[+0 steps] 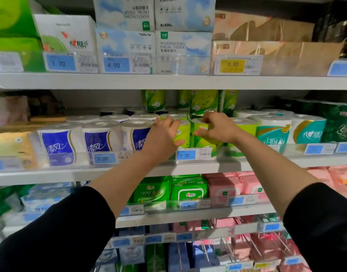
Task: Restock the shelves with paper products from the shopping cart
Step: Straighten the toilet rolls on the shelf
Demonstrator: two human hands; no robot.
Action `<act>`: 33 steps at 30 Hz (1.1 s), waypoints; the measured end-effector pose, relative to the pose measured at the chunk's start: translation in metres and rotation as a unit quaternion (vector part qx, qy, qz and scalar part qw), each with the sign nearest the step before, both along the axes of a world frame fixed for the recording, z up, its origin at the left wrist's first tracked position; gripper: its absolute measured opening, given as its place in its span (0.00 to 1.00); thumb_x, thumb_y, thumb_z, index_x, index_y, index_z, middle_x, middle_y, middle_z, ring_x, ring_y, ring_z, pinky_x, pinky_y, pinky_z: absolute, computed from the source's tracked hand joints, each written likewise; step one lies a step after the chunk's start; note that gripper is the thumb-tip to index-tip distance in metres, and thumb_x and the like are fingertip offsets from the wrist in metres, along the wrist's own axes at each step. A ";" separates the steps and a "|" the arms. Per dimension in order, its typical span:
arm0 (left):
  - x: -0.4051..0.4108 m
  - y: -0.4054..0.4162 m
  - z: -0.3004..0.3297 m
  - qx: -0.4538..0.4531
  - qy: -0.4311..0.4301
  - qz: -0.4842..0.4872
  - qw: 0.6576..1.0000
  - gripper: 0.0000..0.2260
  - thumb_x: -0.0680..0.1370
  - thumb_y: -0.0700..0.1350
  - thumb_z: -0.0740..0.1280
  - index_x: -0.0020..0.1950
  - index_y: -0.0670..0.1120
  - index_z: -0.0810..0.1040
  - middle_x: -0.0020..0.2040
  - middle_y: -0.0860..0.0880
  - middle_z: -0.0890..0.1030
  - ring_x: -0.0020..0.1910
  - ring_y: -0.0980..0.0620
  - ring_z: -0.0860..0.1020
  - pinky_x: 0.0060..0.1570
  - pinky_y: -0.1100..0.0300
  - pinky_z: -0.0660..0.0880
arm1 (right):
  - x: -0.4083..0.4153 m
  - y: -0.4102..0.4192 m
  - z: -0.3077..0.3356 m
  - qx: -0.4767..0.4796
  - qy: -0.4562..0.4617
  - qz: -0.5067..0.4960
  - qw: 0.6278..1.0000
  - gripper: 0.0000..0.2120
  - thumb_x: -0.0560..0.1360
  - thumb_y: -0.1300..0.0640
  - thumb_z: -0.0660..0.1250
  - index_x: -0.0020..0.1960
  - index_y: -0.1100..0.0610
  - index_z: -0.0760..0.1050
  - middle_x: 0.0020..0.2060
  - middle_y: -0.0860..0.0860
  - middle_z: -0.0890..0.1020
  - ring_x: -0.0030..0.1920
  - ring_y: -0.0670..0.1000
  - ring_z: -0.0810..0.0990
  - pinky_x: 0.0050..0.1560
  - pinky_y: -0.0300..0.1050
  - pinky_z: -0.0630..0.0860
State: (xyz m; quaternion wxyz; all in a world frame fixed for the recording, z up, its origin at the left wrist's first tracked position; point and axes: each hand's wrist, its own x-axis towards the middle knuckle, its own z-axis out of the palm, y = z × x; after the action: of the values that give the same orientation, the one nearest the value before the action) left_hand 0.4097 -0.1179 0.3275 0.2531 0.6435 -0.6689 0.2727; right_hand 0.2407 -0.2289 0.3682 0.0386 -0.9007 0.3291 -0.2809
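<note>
Both hands grip green-wrapped toilet rolls at the front of the middle shelf (247, 163): the left hand (162, 134) wraps around the left green roll (183, 133), and the right hand (217, 127) closes its fingers on the top edge of the right green roll (203, 141) touching it. To their left stand blue-and-white rolls (94, 140), to their right teal rolls (272, 132). Below the green rolls, a blue price tag (186, 155) reads 2.20.
</note>
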 end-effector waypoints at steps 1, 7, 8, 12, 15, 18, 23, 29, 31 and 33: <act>-0.001 -0.001 -0.003 -0.009 0.000 0.004 1.000 0.27 0.73 0.49 0.73 0.68 0.39 0.72 0.58 0.39 0.77 0.58 0.39 0.74 0.67 0.43 0.64 | -0.002 -0.002 0.001 0.018 -0.007 0.018 1.000 0.19 0.71 0.46 0.74 0.52 0.57 0.74 0.42 0.49 0.74 0.47 0.52 0.73 0.42 0.44 0.67; -0.022 -0.004 -0.013 -0.069 0.007 0.006 0.998 0.26 0.66 0.41 0.75 0.62 0.37 0.75 0.58 0.35 0.76 0.61 0.34 0.73 0.66 0.35 0.64 | -0.014 -0.002 -0.004 0.018 -0.021 0.058 0.998 0.16 0.73 0.47 0.72 0.52 0.59 0.77 0.47 0.56 0.81 0.48 0.57 0.78 0.49 0.50 0.72; -0.027 -0.007 -0.014 -0.082 -0.007 -0.008 0.997 0.27 0.65 0.41 0.74 0.62 0.36 0.75 0.59 0.35 0.76 0.62 0.35 0.73 0.66 0.34 0.64 | -0.020 -0.003 -0.007 -0.006 -0.041 0.054 0.998 0.18 0.74 0.46 0.72 0.55 0.59 0.78 0.52 0.56 0.82 0.53 0.56 0.78 0.53 0.48 0.71; -0.048 -0.024 -0.007 -0.093 -0.065 -0.053 0.992 0.24 0.71 0.43 0.74 0.64 0.37 0.75 0.64 0.36 0.75 0.68 0.37 0.71 0.71 0.38 0.56 | -0.068 -0.020 -0.006 -0.067 -0.183 -0.057 0.979 0.18 0.76 0.50 0.69 0.61 0.59 0.79 0.58 0.58 0.79 0.61 0.58 0.73 0.59 0.47 0.67; -0.064 -0.041 0.008 -0.009 -0.060 -0.037 0.997 0.23 0.79 0.50 0.64 0.72 0.43 0.68 0.73 0.42 0.67 0.76 0.44 0.59 0.75 0.47 0.46 | -0.096 -0.039 -0.006 -0.057 -0.118 -0.099 0.986 0.16 0.79 0.54 0.66 0.63 0.60 0.78 0.60 0.60 0.78 0.62 0.62 0.72 0.61 0.49 0.66; -0.073 -0.054 0.013 0.042 -0.059 -0.013 0.997 0.24 0.81 0.55 0.59 0.74 0.47 0.64 0.73 0.45 0.68 0.74 0.47 0.62 0.75 0.50 0.48 | -0.090 -0.044 -0.007 -0.058 -0.039 -0.086 0.994 0.19 0.79 0.50 0.65 0.64 0.62 0.77 0.62 0.60 0.77 0.64 0.62 0.71 0.64 0.50 0.65; -0.076 -0.056 0.010 0.033 -0.048 0.013 0.998 0.24 0.82 0.56 0.57 0.74 0.45 0.63 0.69 0.45 0.71 0.69 0.45 0.68 0.68 0.56 0.59 | -0.076 -0.041 -0.010 -0.031 0.023 -0.095 0.995 0.25 0.78 0.46 0.66 0.67 0.63 0.73 0.63 0.60 0.75 0.63 0.61 0.73 0.63 0.49 0.67; -0.081 -0.061 0.005 0.034 -0.026 0.039 0.998 0.24 0.82 0.55 0.57 0.75 0.46 0.63 0.70 0.45 0.70 0.69 0.45 0.67 0.67 0.55 0.60 | -0.099 -0.046 0.008 -0.003 0.083 -0.031 0.996 0.21 0.78 0.49 0.67 0.63 0.64 0.76 0.63 0.60 0.77 0.62 0.60 0.75 0.64 0.53 0.69; -0.082 -0.063 0.005 0.027 -0.023 0.045 0.998 0.24 0.82 0.56 0.57 0.75 0.46 0.63 0.70 0.46 0.70 0.70 0.45 0.66 0.67 0.55 0.60 | -0.103 -0.048 0.011 0.000 0.089 -0.024 0.996 0.20 0.78 0.50 0.67 0.62 0.64 0.77 0.63 0.59 0.77 0.62 0.59 0.75 0.64 0.54 0.70; -0.083 -0.064 0.004 0.026 -0.023 0.049 0.998 0.24 0.82 0.56 0.57 0.75 0.47 0.63 0.70 0.46 0.70 0.69 0.46 0.66 0.67 0.56 0.59 | -0.101 -0.049 0.011 0.008 0.080 -0.020 0.997 0.21 0.78 0.50 0.67 0.64 0.64 0.76 0.65 0.58 0.76 0.64 0.58 0.74 0.66 0.52 0.69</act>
State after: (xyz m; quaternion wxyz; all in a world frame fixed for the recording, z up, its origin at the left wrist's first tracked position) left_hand 0.3269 -0.1820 0.3316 0.2073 0.6755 -0.6488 0.2824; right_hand 0.1395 -0.2783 0.3795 0.0139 -0.9134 0.3511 -0.2056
